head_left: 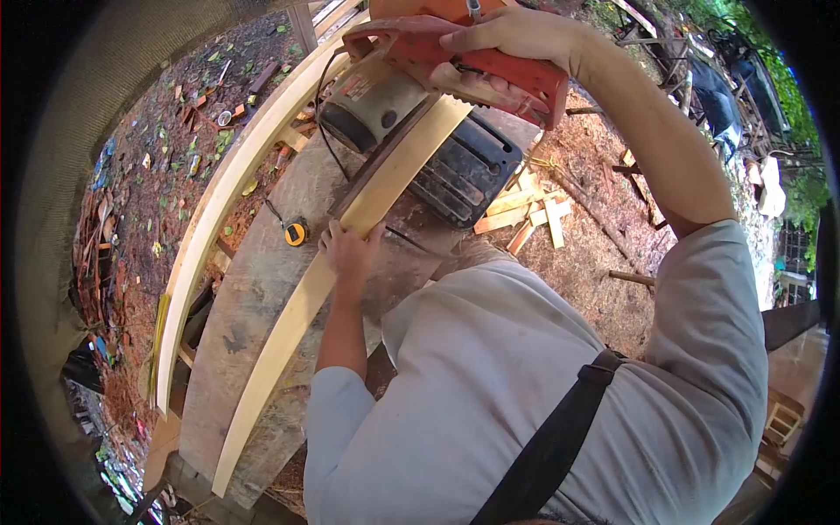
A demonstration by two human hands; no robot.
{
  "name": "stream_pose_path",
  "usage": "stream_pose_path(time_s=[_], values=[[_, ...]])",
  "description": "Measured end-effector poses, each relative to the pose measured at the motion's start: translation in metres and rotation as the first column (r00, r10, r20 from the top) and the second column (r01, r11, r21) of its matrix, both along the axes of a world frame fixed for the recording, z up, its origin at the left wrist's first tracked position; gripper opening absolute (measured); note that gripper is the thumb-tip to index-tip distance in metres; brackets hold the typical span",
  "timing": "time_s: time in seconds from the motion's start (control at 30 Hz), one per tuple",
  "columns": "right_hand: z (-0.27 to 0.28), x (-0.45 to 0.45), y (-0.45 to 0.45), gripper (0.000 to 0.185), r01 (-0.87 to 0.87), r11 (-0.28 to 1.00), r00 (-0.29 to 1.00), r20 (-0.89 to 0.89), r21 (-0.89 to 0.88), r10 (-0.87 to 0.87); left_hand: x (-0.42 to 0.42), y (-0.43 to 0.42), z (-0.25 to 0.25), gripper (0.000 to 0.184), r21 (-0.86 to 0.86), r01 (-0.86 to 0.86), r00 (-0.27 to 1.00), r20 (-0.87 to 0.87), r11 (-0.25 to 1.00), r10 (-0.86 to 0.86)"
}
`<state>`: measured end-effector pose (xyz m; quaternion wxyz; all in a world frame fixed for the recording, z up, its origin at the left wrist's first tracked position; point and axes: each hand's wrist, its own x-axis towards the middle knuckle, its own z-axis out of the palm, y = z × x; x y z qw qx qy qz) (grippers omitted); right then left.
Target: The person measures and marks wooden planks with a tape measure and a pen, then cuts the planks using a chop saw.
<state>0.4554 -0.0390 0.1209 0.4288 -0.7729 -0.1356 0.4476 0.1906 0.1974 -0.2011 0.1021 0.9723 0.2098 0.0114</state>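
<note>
My right hand [529, 42] is wrapped round the red handle of a miter saw [411, 48], with fingertips showing through the grip. The saw has a grey motor housing [363, 101] and a black slotted base [464, 175]. A long pale wooden board [284, 337] lies along the workbench, its far end by the saw's teeth. On the board's middle stretch my left hand [350, 252] is closed, gripping it against a dark fence. Whether the blade touches the wood cannot be made out.
A yellow and black tape measure [296, 233] rests on the worn bench top [254, 289]. Another long timber [210, 201] runs along the left. Wood offcuts [525, 210] lie on the sawdust-covered ground beyond the saw. A dark cord [328, 144] hangs beside the motor.
</note>
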Motion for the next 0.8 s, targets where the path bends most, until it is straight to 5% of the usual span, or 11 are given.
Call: stream_pose_path(time_s=[0.1,0.17,0.2,0.43,0.5,0.8], values=[[0.014,-0.008,0.002,0.05,-0.057,0.997,0.983,0.174,-0.054,0.066,0.001,-0.001,0.004,0.072,-0.028,-0.005,0.998,-0.06,1.0,0.004],[0.039,-0.015,0.01,0.051,-0.023,0.94,0.869,0.458,-0.34,0.187,0.0,0.0,0.001,0.073,-0.023,-0.004,0.998,-0.055,1.0,0.003],[0.035,-0.011,0.009,0.052,-0.035,0.95,0.851,0.489,-0.311,0.192,0.001,0.0,0.001,0.074,-0.022,-0.004,0.999,-0.042,1.0,0.003],[0.01,-0.004,0.001,0.047,-0.084,0.957,0.864,0.458,-0.279,0.209,0.002,0.002,-0.004,0.073,0.0,-0.002,0.995,-0.1,1.0,0.002],[0.001,-0.002,-0.001,0.042,-0.108,0.989,0.954,0.271,-0.096,0.131,0.002,0.002,-0.003,0.073,-0.042,-0.001,0.997,-0.071,0.999,-0.002],[0.008,-0.015,0.001,0.042,-0.021,0.978,0.931,0.353,-0.208,0.095,0.003,0.002,-0.001,0.076,0.003,0.009,0.997,-0.079,1.0,-0.008]])
